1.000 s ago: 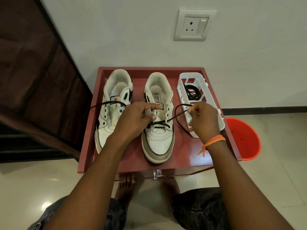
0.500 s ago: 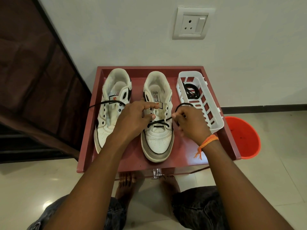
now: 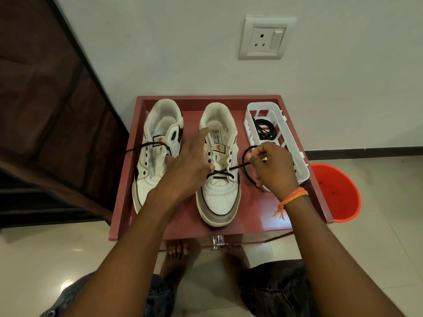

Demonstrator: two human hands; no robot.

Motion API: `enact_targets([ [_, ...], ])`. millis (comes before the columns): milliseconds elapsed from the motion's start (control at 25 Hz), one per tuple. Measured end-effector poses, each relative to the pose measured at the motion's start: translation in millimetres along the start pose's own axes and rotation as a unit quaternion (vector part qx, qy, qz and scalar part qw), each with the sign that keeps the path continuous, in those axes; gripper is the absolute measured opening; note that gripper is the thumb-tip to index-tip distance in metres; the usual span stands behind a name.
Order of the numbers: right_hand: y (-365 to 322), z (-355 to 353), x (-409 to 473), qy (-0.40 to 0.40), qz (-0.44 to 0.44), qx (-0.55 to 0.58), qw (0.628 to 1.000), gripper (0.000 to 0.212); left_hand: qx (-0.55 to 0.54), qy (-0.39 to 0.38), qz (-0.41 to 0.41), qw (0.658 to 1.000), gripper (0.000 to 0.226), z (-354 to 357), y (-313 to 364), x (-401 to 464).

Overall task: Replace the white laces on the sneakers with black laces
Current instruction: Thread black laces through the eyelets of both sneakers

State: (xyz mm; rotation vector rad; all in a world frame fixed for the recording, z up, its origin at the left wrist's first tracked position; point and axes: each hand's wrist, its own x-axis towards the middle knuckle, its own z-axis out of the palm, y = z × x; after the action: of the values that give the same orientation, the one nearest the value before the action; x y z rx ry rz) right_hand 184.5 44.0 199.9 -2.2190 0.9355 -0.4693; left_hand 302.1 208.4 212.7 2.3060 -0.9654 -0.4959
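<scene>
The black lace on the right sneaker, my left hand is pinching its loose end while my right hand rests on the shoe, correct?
Not quite: the head view shows the right hand pinching the black lace of the right sneaker, and the left hand resting on the shoe.

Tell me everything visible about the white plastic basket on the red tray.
The white basket is a long, narrow plastic tub with slotted walls and a rolled rim. It stands upright along the right side of the red tray, beside the right sneaker. A coil of black laces lies in its far end. The right hand covers part of its near wall.
</scene>
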Motion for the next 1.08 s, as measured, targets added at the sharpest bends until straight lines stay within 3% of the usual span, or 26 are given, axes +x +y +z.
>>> enact_targets([
  [80,-4,6,-1,0.033,-0.033,-0.014,0.999,0.012,0.008,-0.012,-0.015,1.000,0.076,-12,-2,-2],
  [240,-27,22,-14,0.042,-0.169,0.003,0.985,0.013,-0.010,0.038,-0.002,0.999,0.027,-47,-9,-12],
  [360,-55,44,-39,-0.071,-0.215,0.086,0.970,0.021,-0.107,0.081,0.053,0.989,0.028,-73,0,-29],
  [440,-75,54,-56,-0.128,-0.223,0.150,0.955,0.009,-0.187,0.087,0.078,0.975,0.029,-87,13,-39],
  [520,-84,58,-66,-0.133,-0.257,0.141,0.947,0.024,-0.303,0.109,0.081,0.943,0.028,-98,22,-46],
  [600,-81,60,-71,-0.168,-0.294,0.046,0.940,0.032,-0.462,0.129,0.070,0.875,0.027,-108,23,-52],
  [680,-72,64,-76,-0.232,-0.288,-0.056,0.927,0.030,-0.577,0.130,0.064,0.804,0.028,-114,19,-56],
  [760,-66,70,-83,-0.282,-0.257,-0.136,0.914,0.026,-0.619,0.120,0.073,0.773,0.032,-114,13,-55],
  [840,-69,72,-85,-0.287,-0.258,-0.123,0.914,0.025,-0.573,0.109,0.077,0.808,0.042,-107,8,-51],
  [920,-78,65,-82,-0.228,-0.248,-0.009,0.942,0.020,-0.442,0.095,0.067,0.890,0.041,-93,6,-45],
  [1000,-91,54,-76,-0.149,-0.172,0.147,0.962,0.021,-0.321,0.073,0.046,0.943,0.027,-75,5,-40],
  [1080,-95,43,-71,-0.157,-0.039,0.358,0.920,0.047,-0.288,0.067,0.038,0.954,0.015,-62,7,-36],
])
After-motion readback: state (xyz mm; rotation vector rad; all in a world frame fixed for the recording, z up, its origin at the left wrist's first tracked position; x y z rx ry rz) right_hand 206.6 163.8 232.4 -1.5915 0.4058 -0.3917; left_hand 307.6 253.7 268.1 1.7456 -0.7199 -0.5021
